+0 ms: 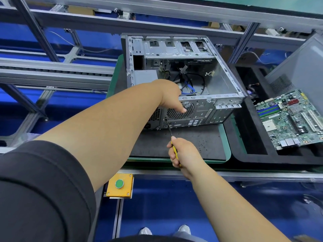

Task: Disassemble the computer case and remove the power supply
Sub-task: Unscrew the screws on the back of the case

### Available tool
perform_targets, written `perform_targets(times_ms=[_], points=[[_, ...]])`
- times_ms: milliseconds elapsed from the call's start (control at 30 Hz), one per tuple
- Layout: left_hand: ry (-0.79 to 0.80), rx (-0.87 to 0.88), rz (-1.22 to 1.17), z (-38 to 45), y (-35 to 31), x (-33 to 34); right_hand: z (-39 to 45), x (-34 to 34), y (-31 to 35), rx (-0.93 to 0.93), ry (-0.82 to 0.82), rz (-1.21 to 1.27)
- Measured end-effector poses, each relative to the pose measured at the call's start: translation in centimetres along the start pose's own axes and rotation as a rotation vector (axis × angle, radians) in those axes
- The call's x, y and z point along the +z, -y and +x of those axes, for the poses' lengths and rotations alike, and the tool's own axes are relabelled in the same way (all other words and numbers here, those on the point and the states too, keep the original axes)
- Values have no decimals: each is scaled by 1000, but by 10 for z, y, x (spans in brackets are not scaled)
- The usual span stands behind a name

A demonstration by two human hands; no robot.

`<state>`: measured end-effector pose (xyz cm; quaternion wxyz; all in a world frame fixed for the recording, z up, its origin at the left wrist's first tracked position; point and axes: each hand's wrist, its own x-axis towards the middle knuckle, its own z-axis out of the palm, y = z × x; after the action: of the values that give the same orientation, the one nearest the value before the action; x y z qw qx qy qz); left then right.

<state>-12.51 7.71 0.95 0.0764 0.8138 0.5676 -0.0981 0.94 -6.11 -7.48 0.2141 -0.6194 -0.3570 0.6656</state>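
Observation:
An open grey computer case (pixel 222 79) lies on a dark mat, its rear panel facing me. The grey power supply (pixel 145 76) sits inside at the left, partly hidden by my left arm. My left hand (pixel 170 95) grips the case's top rear edge, thumb down over the round fan grille (pixel 176 114). My right hand (pixel 182 152) grips a yellow-and-black screwdriver (pixel 169 131). Its tip touches the rear panel just below the grille. Loose black and blue cables (pixel 190 84) lie inside the case.
A green-edged tray (pixel 225 145) carries the mat and case. To the right, a black foam tray (pixel 253 154) holds a green motherboard (pixel 290 119) and a grey side panel (pixel 300 67). An orange box with a green button (pixel 119 185) hangs below the front rail. Aluminium rails run behind.

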Motion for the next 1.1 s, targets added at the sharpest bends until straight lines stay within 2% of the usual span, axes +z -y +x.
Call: perform_targets(times_ms=[133, 233, 300, 400, 433, 500, 533, 633, 700, 767, 833, 933, 1100], points=[[0, 4, 18, 0, 0, 0, -5, 4, 4, -210, -195, -534], [2, 9, 19, 1, 1, 1, -6, 9, 5, -299, -374, -1013], [2, 6, 20, 1, 2, 2, -5, 15, 6, -308, -451, -1163], [1, 7, 20, 2, 1, 2, -5, 21, 7, -273, -444, -1220], [1, 9, 16, 2, 1, 2, -5, 19, 7, -295, -423, -1192], [1, 10, 17, 2, 1, 2, -5, 14, 12, -291, -327, -978], [0, 10, 18, 2, 1, 2, -5, 10, 14, -230, -254, -761], [1, 4, 15, 3, 2, 2, -4, -3, 13, 81, 37, 91], [4, 2, 14, 4, 3, 3, -3, -11, 8, 159, 221, 465], [5, -2, 14, 4, 2, 3, -2, -16, 3, 196, 345, 683], [2, -2, 11, 5, 3, 3, -2, -14, 1, 196, 403, 786], [-1, -1, 8, 5, 3, 3, -3, -6, -1, 166, 404, 779], [-11, 5, 6, 4, 3, 4, -7, 2, 6, 91, 171, 446]])
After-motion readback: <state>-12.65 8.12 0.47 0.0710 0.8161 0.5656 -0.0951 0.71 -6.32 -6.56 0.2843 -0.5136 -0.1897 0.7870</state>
